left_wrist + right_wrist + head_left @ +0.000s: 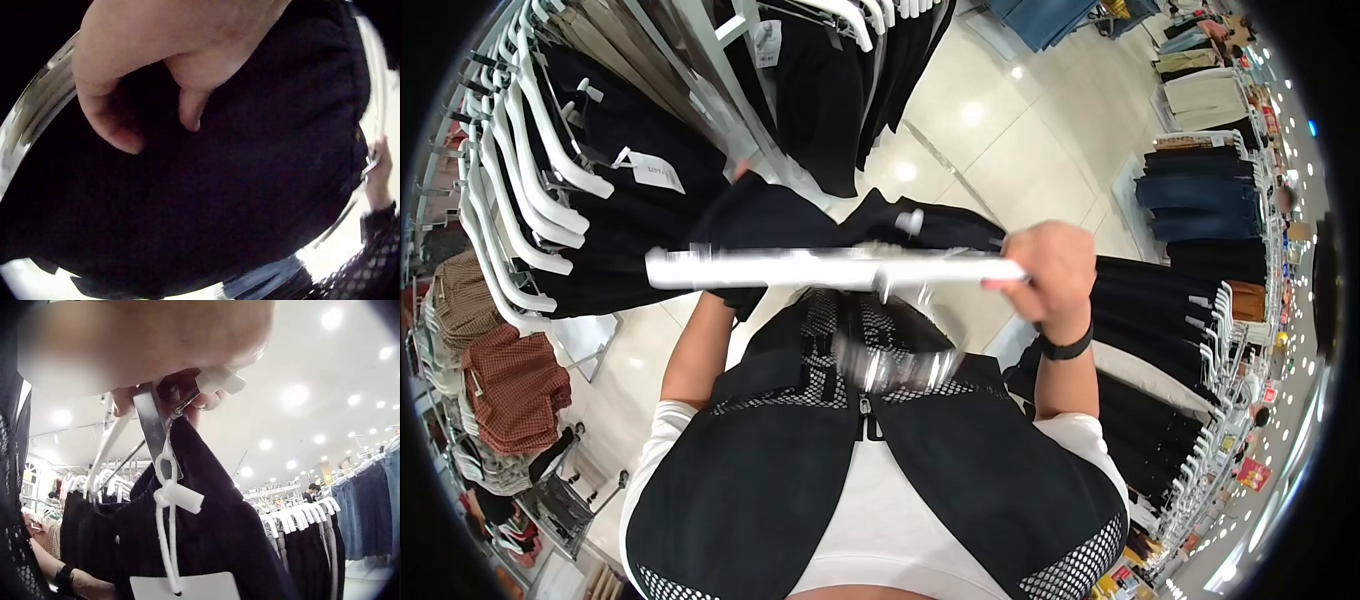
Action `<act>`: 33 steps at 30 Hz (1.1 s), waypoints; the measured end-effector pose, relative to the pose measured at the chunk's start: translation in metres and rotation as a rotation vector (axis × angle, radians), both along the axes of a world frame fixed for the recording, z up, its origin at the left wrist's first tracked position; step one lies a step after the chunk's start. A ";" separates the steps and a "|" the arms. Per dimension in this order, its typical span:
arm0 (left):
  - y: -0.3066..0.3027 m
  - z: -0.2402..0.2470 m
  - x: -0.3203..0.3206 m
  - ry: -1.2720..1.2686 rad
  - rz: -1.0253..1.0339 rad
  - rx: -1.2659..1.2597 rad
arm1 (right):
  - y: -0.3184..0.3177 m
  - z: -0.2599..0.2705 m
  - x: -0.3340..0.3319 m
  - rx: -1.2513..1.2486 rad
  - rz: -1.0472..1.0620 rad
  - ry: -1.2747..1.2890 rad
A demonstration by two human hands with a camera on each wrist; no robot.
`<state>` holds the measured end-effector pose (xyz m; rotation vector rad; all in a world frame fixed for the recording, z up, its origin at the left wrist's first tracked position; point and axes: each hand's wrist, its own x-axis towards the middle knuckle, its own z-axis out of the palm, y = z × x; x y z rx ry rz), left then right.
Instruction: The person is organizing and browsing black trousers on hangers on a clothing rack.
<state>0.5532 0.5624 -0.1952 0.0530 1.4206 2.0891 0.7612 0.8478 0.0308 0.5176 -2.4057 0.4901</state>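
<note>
Fingers of the right hand [1050,262] are curled round one end of a white hanger [800,270], its forearm raised; the left hand's [169,56] thumb and finger are bent and apart against the dark garment [219,187], which lies beyond the hanger. Dark clothes [1145,315] hang in rows on both sides.

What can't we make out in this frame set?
- White tag's print: right wrist view, bottom edge cuts it off.
- Left hand's grip: head view, mostly behind the dark garment; left wrist view, too dark between fingertips.
- Hanger details: head view, blurred.
- Shiny shape before the vest: head view, smeared.
</note>
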 end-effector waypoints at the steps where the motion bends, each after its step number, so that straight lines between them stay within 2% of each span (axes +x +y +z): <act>1: 0.001 0.001 0.003 -0.136 0.012 0.130 | 0.002 -0.002 0.005 0.030 0.038 -0.002; 4: 0.008 0.000 0.023 -0.363 0.053 0.355 | 0.009 -0.014 0.013 0.024 0.172 -0.019; 7: 0.017 0.002 0.038 -0.455 0.110 0.430 | 0.031 -0.031 0.017 0.001 0.199 -0.047; 10: 0.024 0.005 0.044 -0.503 0.199 0.422 | 0.063 -0.040 0.013 -0.053 0.093 -0.084; 12: 0.029 -0.001 0.045 -0.442 0.235 0.294 | 0.086 -0.039 -0.001 -0.110 0.041 -0.064; 13: 0.034 -0.060 0.034 0.209 0.129 -0.292 | 0.098 -0.039 -0.009 -0.143 -0.004 -0.053; 15: 0.034 -0.033 0.036 0.008 -0.088 -0.433 | 0.119 -0.040 -0.022 -0.213 -0.091 -0.037; 16: 0.038 -0.020 0.039 0.002 -0.098 -0.535 | 0.124 -0.040 -0.028 -0.262 -0.120 -0.055; 21: 0.042 -0.021 0.061 -0.060 0.181 -0.481 | 0.133 -0.044 -0.054 -0.456 -0.192 -0.183; 25: 0.048 -0.033 0.086 -0.021 0.471 -0.425 | 0.124 -0.047 -0.075 -0.477 -0.121 -0.241; 27: 0.041 -0.065 0.102 0.110 0.306 -0.490 | 0.109 -0.043 -0.088 -0.519 -0.097 -0.276; 29: 0.049 -0.059 0.117 0.059 0.172 -0.529 | 0.093 -0.039 -0.102 -0.502 -0.113 -0.302; 33: 0.048 -0.054 0.124 -0.032 0.218 -0.518 | 0.067 -0.032 -0.130 -0.527 -0.098 -0.349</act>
